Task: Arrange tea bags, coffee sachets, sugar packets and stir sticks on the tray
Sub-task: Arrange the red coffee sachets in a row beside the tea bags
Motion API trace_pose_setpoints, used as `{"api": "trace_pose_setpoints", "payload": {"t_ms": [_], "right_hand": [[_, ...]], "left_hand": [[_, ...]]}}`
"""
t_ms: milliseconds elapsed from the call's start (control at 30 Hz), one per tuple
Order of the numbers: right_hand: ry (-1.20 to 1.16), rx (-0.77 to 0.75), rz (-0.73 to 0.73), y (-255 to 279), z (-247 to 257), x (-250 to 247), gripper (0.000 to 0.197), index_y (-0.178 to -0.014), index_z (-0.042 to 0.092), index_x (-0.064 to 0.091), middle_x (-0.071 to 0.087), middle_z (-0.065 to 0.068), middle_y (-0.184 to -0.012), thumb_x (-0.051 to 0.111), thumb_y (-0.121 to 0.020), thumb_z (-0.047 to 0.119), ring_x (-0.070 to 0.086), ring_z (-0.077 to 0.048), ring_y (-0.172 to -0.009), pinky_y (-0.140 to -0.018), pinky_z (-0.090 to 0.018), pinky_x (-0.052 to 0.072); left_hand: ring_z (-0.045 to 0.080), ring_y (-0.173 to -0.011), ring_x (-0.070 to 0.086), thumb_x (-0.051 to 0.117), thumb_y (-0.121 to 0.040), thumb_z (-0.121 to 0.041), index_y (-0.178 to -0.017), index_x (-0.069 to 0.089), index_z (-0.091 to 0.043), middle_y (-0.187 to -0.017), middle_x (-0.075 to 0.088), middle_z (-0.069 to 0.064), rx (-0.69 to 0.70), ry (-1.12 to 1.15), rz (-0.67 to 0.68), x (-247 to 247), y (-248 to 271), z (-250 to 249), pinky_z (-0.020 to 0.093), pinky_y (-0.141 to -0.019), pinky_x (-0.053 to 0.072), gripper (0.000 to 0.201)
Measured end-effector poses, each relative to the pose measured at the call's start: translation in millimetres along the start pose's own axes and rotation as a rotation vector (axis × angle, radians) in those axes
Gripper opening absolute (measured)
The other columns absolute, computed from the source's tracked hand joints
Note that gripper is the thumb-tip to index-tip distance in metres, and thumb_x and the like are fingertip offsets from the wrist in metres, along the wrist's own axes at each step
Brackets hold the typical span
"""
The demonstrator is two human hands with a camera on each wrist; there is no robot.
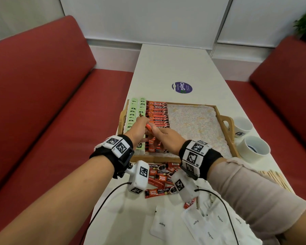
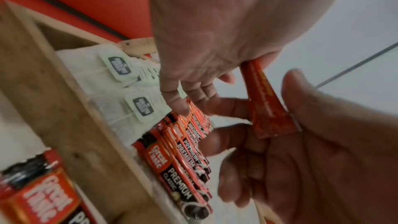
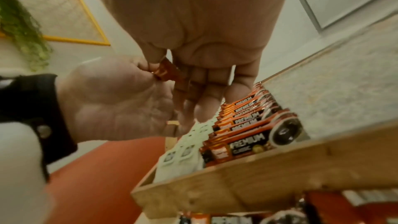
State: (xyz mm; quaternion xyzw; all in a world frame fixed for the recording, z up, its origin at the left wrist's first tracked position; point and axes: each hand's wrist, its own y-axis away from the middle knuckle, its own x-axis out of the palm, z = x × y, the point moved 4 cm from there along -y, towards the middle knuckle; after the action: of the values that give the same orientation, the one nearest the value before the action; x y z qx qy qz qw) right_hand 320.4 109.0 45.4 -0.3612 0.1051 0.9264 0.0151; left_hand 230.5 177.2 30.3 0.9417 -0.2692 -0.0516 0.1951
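Note:
A wooden tray (image 1: 148, 159) holds two columns of green-tagged tea bags (image 1: 133, 112) at its left and a row of red coffee sachets (image 1: 157, 112) beside them. Both hands meet over the tray's near-left part. My left hand (image 1: 141, 125) pinches the top end of one red coffee sachet (image 1: 148, 127), and my right hand (image 1: 157, 133) grips its other end between thumb and fingers. In the left wrist view the sachet (image 2: 269, 108) stands tilted above the row (image 2: 183, 151). The right wrist view shows only a corner of the sachet (image 3: 167, 72) between the two hands.
Loose coffee sachets (image 1: 159, 175) lie on the white table just before the tray, with white sugar packets (image 1: 160, 225) nearer me. Wooden stir sticks (image 1: 276, 177) lie at the right edge. Two white cups (image 1: 256, 147) stand right of the tray. Red benches flank the table.

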Motion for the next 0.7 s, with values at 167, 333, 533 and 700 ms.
{"api": "trace_pose_setpoints", "payload": {"t_ms": [167,333,533,700], "right_hand": [[-0.177,0.024,-0.023,-1,-1,-5,0.021,-0.084,0.022,0.051,0.057,0.0,-0.066,0.042,-0.101,0.031,0.053,-0.007,-0.045,-0.045,-0.016,0.042],[-0.044,0.06,-0.164,-7,-17,-16,0.027,-0.074,0.022,0.046,0.049,0.005,-0.067,0.069,-0.084,0.031,0.047,-0.016,-0.062,-0.063,-0.032,0.043],[-0.104,0.098,-0.246,-7,-29,-25,0.023,-0.084,0.019,0.056,0.061,0.0,-0.078,0.075,-0.079,0.031,0.061,-0.021,-0.072,-0.074,-0.041,0.055],[-0.142,0.128,-0.201,-2,-28,-29,0.019,-0.102,0.009,0.063,0.068,-0.005,-0.08,0.063,-0.091,0.024,0.059,-0.015,-0.061,-0.071,-0.036,0.055]], "left_hand": [[0.016,-0.083,0.049,0.033,-0.097,-0.023,-0.108,0.036,-0.013,-0.091,0.049,0.003,0.055,-0.068,0.028,8,2,-8,0.032,-0.077,0.041,0.015],[0.014,-0.079,0.045,0.046,-0.096,-0.03,-0.095,0.051,-0.017,-0.084,0.049,0.001,0.112,-0.151,0.006,-2,-3,-8,0.024,-0.064,0.036,0.013],[0.007,-0.076,0.057,0.057,-0.094,-0.027,-0.104,0.062,-0.015,-0.084,0.061,-0.004,0.22,-0.243,-0.026,-13,-2,-6,0.019,-0.062,0.047,0.017],[0.009,-0.071,0.058,0.064,-0.089,-0.016,-0.087,0.06,-0.019,-0.083,0.063,0.0,0.238,-0.38,-0.012,-14,1,-6,0.019,-0.06,0.044,0.006]]}}
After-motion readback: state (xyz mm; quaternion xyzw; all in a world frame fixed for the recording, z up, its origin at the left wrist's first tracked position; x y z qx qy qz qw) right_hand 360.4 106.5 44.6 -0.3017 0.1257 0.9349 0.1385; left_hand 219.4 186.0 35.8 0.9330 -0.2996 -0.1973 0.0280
